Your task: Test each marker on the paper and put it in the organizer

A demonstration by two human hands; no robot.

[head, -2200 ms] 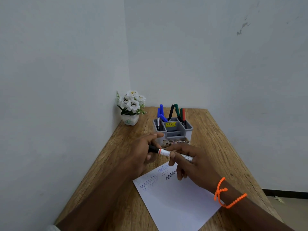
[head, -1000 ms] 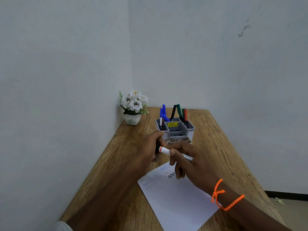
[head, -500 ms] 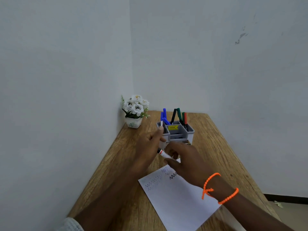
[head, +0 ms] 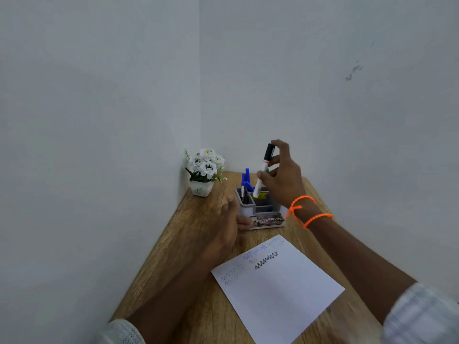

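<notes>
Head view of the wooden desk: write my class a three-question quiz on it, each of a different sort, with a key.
1. True or false: the right hand holds the black-capped white marker cap upward.
2. Which stands nearer the wall corner: A, the white potted flowers; B, the grey plastic organizer?
3. Fill in: the boldest zigzag on the white paper is ____.
Key: true; A; black.

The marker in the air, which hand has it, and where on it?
The right hand holds the marker around its white middle, black cap up. The left hand holds nothing.
</notes>
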